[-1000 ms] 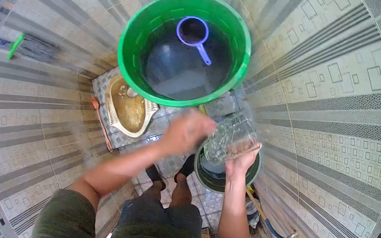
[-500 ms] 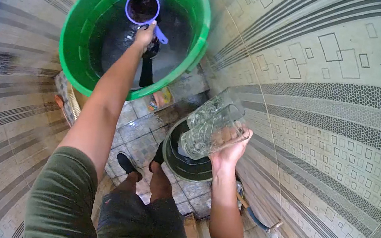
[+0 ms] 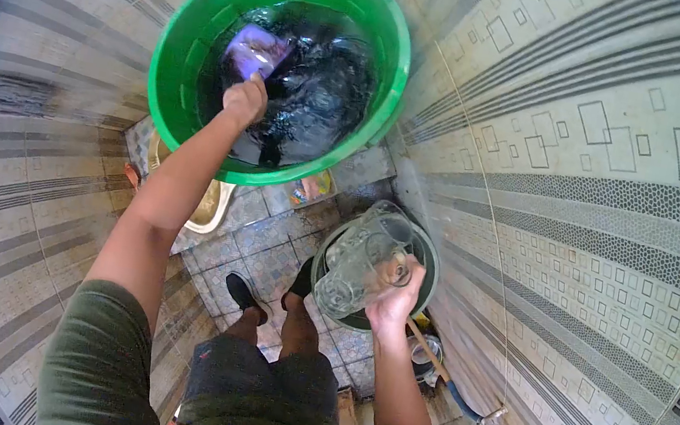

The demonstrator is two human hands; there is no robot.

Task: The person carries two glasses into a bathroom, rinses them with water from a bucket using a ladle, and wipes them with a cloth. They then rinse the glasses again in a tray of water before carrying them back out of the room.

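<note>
My left hand (image 3: 246,100) is closed round the handle of a purple dipper (image 3: 256,51), tilted at the water's surface inside a large green tub (image 3: 394,70). The water (image 3: 321,76) looks dark and rippled. Lower right, my right hand (image 3: 398,297) grips clear glass mugs (image 3: 359,260) held together at a slant; their exact number is hard to make out. Beneath them stands a dark green bucket (image 3: 431,258), partly covered by the glass and my hand.
A squat toilet (image 3: 214,209) lies beside the tub, partly behind my left arm. A colourful packet (image 3: 311,188) sits below the tub's rim. A tap (image 3: 495,415) with a hose juts from the right wall, and a small metal pot (image 3: 424,355) stands near the bucket.
The dipper has gone from nearly upright to tilted at the water, which is now rippling. The glass mugs have shifted slightly and turned over the bucket. The whole view has moved a little.
</note>
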